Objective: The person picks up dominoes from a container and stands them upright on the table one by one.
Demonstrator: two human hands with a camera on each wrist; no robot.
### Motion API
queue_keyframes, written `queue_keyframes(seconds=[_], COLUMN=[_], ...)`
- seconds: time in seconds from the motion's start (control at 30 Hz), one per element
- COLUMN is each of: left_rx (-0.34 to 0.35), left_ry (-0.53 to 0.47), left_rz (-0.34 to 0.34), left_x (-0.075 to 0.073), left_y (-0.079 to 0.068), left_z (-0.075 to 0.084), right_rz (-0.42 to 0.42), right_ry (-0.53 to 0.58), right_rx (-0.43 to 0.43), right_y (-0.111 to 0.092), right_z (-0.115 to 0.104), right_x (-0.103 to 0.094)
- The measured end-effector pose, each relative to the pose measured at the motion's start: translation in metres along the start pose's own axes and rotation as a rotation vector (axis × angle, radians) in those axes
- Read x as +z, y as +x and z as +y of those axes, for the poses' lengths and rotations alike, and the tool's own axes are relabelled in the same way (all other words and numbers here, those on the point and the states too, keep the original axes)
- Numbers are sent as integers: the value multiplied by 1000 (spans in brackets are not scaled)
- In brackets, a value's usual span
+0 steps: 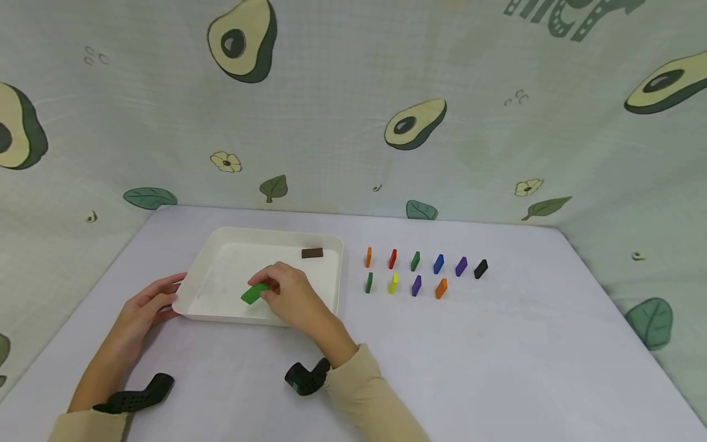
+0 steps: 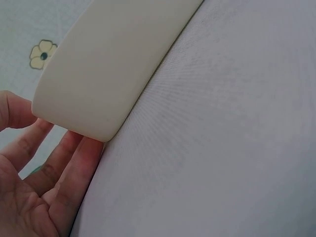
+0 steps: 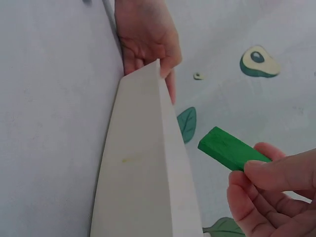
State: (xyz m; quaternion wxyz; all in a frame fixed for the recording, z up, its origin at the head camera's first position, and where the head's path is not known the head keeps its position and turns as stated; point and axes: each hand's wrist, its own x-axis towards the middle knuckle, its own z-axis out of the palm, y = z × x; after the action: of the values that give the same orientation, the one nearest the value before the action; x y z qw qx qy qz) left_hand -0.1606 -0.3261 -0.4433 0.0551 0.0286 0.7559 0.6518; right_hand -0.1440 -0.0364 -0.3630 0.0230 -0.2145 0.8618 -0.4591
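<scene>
My right hand (image 1: 294,294) is above the white tray (image 1: 221,312), pinching a green block (image 1: 254,293) between thumb and fingers. The right wrist view shows the flat green block (image 3: 231,148) jutting out past the fingertips, above the tray's rim. At the tray's left front corner, my left hand (image 1: 145,310) rests its fingers against the outer wall. In the left wrist view those fingers (image 2: 61,160) touch the tray's side (image 2: 103,69), one digit up near the rim. A dark brown block (image 1: 312,252) lies in the tray's back right part.
Right of the tray, small blocks stand in two rows. Orange (image 1: 368,257), red, green, blue, purple and black (image 1: 481,269) blocks form the back row; green, yellow (image 1: 393,283), purple and orange (image 1: 441,288) the front. A patterned cloth (image 1: 331,110) hangs behind the white table (image 1: 497,368).
</scene>
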Motion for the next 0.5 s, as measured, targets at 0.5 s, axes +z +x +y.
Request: queue_keyframes(seconds=[0.5], left_rx=[16], left_ry=[21], left_rz=[3], left_x=[-1], left_y=[-1], left_z=[0], right_rz=[-5], right_ry=[45], right_rx=[61], right_y=[-5], right_z=[-8], right_x=[-10])
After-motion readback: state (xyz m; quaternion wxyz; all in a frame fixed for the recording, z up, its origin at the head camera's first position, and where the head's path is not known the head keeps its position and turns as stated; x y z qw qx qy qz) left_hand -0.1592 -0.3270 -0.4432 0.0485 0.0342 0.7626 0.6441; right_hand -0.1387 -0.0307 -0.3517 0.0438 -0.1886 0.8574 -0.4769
